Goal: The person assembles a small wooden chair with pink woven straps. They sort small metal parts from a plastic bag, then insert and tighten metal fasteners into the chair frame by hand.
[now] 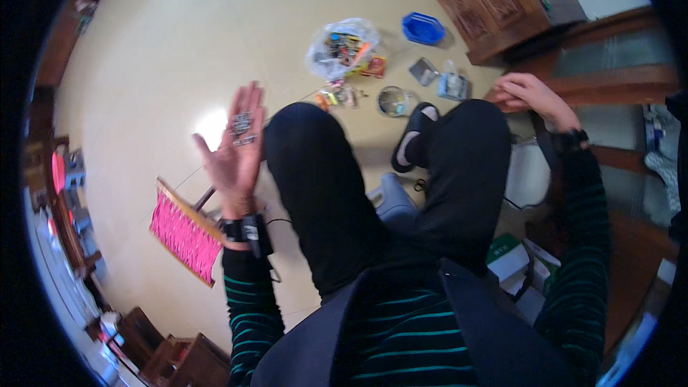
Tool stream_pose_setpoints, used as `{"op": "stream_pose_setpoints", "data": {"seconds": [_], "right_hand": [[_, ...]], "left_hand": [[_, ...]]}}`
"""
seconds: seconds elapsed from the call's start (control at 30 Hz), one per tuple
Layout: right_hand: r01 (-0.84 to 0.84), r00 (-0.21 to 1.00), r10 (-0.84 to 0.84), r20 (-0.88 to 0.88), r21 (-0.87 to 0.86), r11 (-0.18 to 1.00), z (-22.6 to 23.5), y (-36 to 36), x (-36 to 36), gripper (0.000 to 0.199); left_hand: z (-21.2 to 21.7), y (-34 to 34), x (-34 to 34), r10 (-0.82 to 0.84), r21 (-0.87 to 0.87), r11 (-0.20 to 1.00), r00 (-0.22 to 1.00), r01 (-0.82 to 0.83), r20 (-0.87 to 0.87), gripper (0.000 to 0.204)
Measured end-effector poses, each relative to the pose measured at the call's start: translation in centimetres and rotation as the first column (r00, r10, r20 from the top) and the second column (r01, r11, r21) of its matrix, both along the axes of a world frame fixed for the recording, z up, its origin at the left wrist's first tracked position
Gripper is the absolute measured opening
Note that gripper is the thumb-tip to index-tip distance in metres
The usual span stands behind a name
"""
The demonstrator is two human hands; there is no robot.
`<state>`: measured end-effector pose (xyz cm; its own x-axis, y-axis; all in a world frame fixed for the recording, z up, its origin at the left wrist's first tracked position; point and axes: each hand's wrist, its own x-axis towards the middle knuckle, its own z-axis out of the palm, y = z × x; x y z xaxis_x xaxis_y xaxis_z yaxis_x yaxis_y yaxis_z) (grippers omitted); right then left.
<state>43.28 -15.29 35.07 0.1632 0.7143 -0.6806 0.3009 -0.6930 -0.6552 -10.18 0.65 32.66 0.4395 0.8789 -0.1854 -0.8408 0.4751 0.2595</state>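
Seated with legs crossed, I hold my left hand (236, 147) flat and wide open, palm up, a loose cluster of small metal pieces (241, 125) resting on the fingers, the cluster's long axis running along them toward the fingertips and the floor beyond. My right hand (527, 93) is loosely curled at the far knee; whether it holds anything I cannot tell. Nothing grips the pieces, so a tilt of the palm could spill them toward the plastic bag (344, 46) and blue tray (423, 29).

Small shiny metal pieces (241, 126) on left palm (235, 150); glossy smooth floor (179, 43); clear crinkled plastic bag (342, 46).
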Motion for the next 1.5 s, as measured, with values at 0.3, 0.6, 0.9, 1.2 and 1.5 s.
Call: {"op": "stream_pose_setpoints", "data": {"seconds": [0.3,0.6,0.9,1.2,1.5], "right_hand": [[0.113,0.987,-0.099,0.125,-0.115,0.987,-18.6,4.7,6.6,0.042],[0.253,0.947,-0.183,0.263,-0.264,0.931,-37.0,3.5,9.5,0.033],[0.654,0.757,-0.637,0.146,-0.163,0.739,-38.0,2.8,7.7,0.025],[0.299,0.954,-0.3,-0.016,-0.046,0.953,-33.1,10.1,3.2,0.029],[0.207,0.978,-0.206,0.02,-0.05,0.977,-40.3,20.2,-1.2,0.021]], "left_hand": [[-5.1,12.9,2.6,-0.266,0.06,0.958,0.945,0.282,-0.191,0.095],[-21.3,18.1,8.7,-0.572,-0.216,0.806,0.629,0.551,-0.527,0.026],[-30.3,11.0,14.8,-0.902,-0.52,0.429,0.384,0.738,-0.199,0.022],[-32.3,13.5,18.2,-0.868,-0.487,0.459,0.259,0.743,-0.424,0.037],[-36.2,20.9,18.6,-0.635,-0.377,0.765,0.513,0.523,-0.577,0.047]]}}
